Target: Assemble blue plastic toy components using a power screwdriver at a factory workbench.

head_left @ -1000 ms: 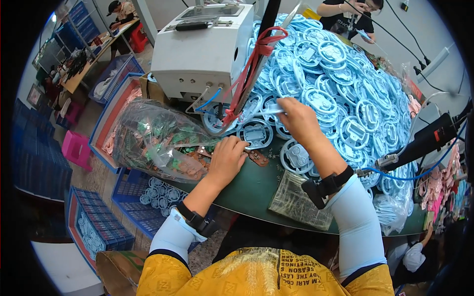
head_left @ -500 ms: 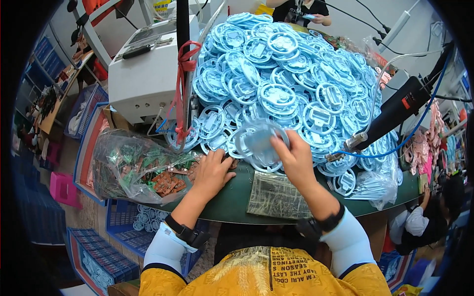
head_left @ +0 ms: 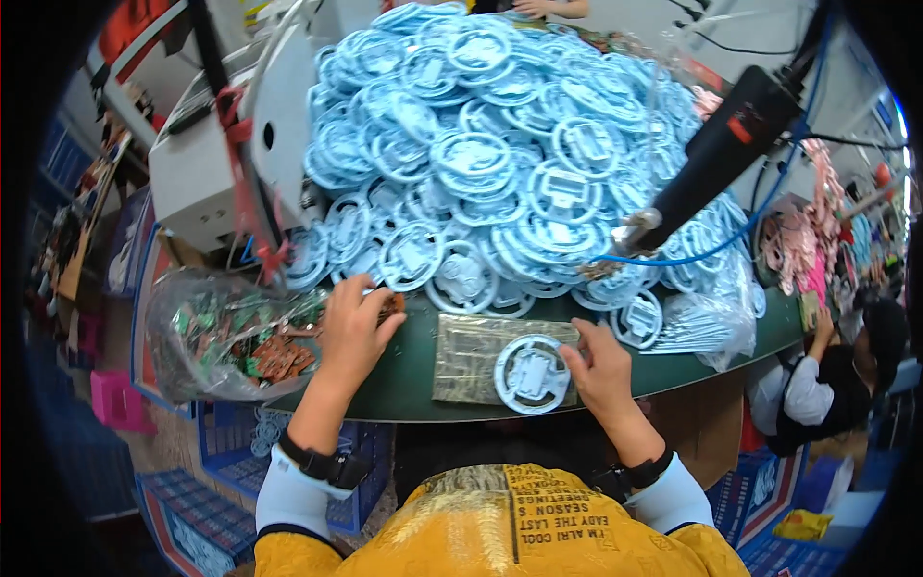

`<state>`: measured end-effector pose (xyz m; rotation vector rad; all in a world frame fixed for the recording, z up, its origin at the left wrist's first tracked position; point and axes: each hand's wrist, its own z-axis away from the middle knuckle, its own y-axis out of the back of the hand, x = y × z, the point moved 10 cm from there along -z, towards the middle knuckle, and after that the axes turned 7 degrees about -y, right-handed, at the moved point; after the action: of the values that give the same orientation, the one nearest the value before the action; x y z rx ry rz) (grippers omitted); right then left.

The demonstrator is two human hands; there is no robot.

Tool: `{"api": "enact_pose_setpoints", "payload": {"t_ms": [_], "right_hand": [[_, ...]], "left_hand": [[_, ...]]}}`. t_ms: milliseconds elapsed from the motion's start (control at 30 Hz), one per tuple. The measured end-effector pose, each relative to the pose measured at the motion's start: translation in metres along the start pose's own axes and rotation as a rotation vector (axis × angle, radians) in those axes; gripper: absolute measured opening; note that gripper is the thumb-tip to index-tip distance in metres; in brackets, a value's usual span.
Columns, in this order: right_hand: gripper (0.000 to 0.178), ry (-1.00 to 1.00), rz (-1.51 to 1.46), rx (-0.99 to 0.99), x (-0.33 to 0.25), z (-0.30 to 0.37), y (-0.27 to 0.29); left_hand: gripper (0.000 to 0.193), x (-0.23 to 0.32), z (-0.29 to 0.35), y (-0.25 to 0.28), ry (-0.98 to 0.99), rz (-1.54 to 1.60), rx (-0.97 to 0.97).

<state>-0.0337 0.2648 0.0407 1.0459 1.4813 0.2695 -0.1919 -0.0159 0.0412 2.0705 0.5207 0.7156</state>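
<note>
Pale-blue round plastic piece [head_left: 532, 374], lowered since the earlier frame, lies at the scuffed rectangular pad's [head_left: 466, 358] near right corner, apparently for flat support; right hand [head_left: 602, 370] loosely open beside it, left hand's [head_left: 351, 329] fingers parted near brown circuit-board bits [head_left: 394, 302].

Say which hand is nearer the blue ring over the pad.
Right. The right hand is just right of the blue ring; the left hand is farther, up-left, by the clear bag.

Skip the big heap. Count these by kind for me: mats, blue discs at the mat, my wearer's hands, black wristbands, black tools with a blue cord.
Mat: 1
Blue disc at the mat: 1
Hands: 2 (left hand, right hand)
Black wristbands: 2 (left, right)
Black tool with blue cord: 1
Total: 7
</note>
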Motion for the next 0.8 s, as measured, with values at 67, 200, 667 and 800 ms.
{"api": "enact_pose_setpoints", "payload": {"t_ms": [67, 200, 667, 800], "right_hand": [[0.023, 0.079, -0.148, 0.282, -0.007, -0.008, 0.055], [0.025, 0.205, -0.693, 0.467, -0.028, -0.053, 0.133], [0.057, 0.183, -0.865, -0.098, -0.067, -0.150, 0.097], [0.040, 0.368, -0.804, 0.342, -0.060, -0.121, 0.142]], "left_hand": [[0.038, 0.012, -0.002, 0.002, -0.006, 0.028, 0.015], [0.042, 0.048, -0.023, 0.006, -0.048, 0.175, 0.048], [0.039, 0.124, 0.017, -0.039, -0.237, 0.312, -0.059], [0.031, 0.044, 0.024, -0.024, 0.021, 0.144, 0.082]]}}
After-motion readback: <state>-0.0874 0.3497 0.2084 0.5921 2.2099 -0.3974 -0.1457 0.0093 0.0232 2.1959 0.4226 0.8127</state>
